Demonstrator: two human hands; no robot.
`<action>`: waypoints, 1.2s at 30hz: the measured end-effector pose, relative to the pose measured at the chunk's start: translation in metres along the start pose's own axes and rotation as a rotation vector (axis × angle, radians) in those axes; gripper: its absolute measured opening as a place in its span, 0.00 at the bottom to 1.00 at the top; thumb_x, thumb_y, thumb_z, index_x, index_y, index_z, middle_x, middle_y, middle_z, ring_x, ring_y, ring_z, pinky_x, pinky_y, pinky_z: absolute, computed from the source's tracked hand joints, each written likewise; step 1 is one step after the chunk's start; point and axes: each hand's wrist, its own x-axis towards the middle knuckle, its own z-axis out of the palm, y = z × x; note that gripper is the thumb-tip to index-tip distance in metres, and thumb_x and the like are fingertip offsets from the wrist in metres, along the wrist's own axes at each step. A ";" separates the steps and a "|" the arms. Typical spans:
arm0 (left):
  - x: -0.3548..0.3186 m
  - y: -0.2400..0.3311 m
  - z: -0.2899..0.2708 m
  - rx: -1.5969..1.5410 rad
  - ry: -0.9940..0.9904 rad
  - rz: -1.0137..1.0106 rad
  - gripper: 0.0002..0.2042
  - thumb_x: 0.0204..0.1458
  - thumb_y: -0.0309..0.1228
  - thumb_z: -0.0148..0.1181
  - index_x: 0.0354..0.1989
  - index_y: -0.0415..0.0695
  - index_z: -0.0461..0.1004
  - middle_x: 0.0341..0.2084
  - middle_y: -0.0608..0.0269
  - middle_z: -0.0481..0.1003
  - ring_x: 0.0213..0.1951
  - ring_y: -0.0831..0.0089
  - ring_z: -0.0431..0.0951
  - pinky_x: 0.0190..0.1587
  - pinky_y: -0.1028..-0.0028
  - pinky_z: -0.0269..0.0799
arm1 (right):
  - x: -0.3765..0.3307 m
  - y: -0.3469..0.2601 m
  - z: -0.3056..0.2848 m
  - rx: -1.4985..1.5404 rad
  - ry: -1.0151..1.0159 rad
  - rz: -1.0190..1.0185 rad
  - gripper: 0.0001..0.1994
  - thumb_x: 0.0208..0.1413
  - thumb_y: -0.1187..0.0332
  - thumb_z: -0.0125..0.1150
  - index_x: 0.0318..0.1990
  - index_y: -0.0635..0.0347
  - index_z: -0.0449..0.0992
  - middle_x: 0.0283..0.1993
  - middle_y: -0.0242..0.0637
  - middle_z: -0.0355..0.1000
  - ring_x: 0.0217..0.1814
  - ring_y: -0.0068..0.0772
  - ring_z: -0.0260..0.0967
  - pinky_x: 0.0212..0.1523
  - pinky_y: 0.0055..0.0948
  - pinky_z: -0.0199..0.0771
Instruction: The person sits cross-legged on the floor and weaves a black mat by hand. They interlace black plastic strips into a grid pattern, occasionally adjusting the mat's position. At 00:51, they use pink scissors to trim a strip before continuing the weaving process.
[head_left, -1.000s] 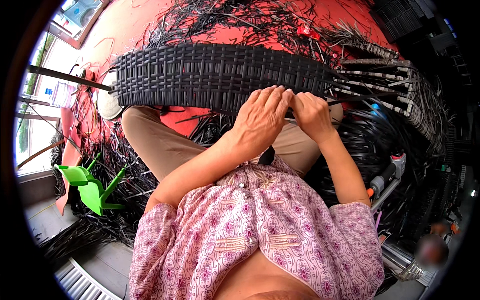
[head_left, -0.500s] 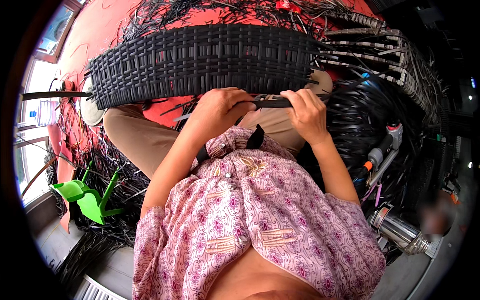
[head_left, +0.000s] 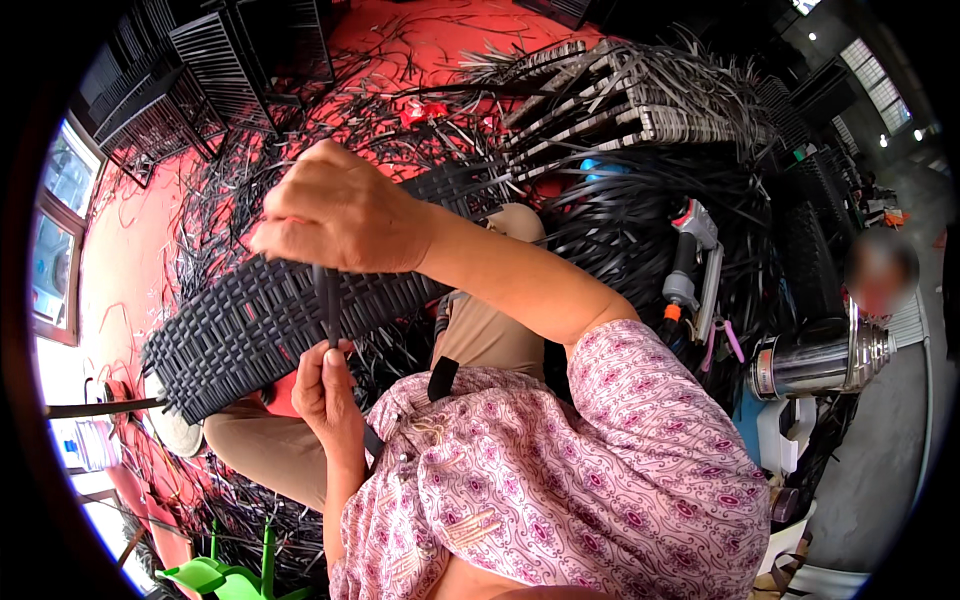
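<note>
A flat black plastic strip [head_left: 328, 305] runs up and down between my two hands. My left hand [head_left: 330, 398] pinches its lower part between thumb and fingers, close to my lap. Above it, my right hand [head_left: 345, 212] is closed around the upper part, with my forearm reaching across from the right. Behind the strip lies a curved black woven panel [head_left: 235, 335], resting slantwise across my legs. My right hand and forearm hide part of the panel.
Loose black strips [head_left: 590, 240] are heaped at the right, with a pneumatic staple gun [head_left: 690, 255] on them. A bundle of woven grey-brown pieces [head_left: 640, 105] lies beyond. A metal flask [head_left: 815, 360] stands farther right. Green plastic pieces [head_left: 215, 578] lie at lower left.
My right hand has swung up and left across my body, and the strip now stands upright. My left hand has moved down and left. The view has turned to the right.
</note>
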 end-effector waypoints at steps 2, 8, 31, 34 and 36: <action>-0.001 -0.002 -0.006 0.029 -0.026 0.013 0.09 0.64 0.29 0.57 0.38 0.36 0.79 0.24 0.71 0.72 0.24 0.87 0.63 0.26 0.83 0.57 | -0.024 0.024 -0.016 -0.106 -0.166 0.113 0.02 0.51 0.67 0.62 0.31 0.45 0.78 0.34 0.22 0.68 0.43 0.25 0.70 0.49 0.34 0.68; 0.005 -0.002 -0.011 0.173 -0.096 0.076 0.07 0.62 0.27 0.59 0.34 0.35 0.77 0.23 0.68 0.74 0.24 0.82 0.65 0.27 0.80 0.60 | -0.125 0.081 -0.142 -0.670 -0.372 0.484 0.04 0.46 0.72 0.69 0.28 0.47 0.81 0.35 0.29 0.71 0.44 0.34 0.70 0.47 0.42 0.65; 0.005 0.007 0.028 0.339 -0.508 0.079 0.06 0.58 0.27 0.62 0.35 0.37 0.78 0.23 0.53 0.76 0.24 0.62 0.76 0.30 0.70 0.70 | -0.208 0.222 -0.127 0.338 -0.275 1.442 0.09 0.62 0.69 0.60 0.47 0.61 0.75 0.33 0.42 0.68 0.30 0.38 0.62 0.34 0.36 0.63; 0.009 0.009 0.027 0.341 -0.522 0.063 0.06 0.58 0.27 0.62 0.34 0.36 0.78 0.22 0.53 0.75 0.24 0.62 0.76 0.29 0.70 0.70 | -0.275 0.198 -0.178 -0.540 -1.035 1.070 0.14 0.54 0.73 0.64 0.49 0.59 0.78 0.46 0.46 0.74 0.50 0.44 0.74 0.46 0.41 0.73; 0.014 0.011 0.031 0.347 -0.519 0.064 0.06 0.58 0.27 0.62 0.32 0.36 0.77 0.20 0.58 0.75 0.22 0.72 0.73 0.28 0.74 0.67 | -0.287 0.189 -0.199 -0.683 -1.524 1.222 0.24 0.51 0.76 0.66 0.57 0.49 0.77 0.59 0.46 0.70 0.64 0.50 0.68 0.59 0.44 0.72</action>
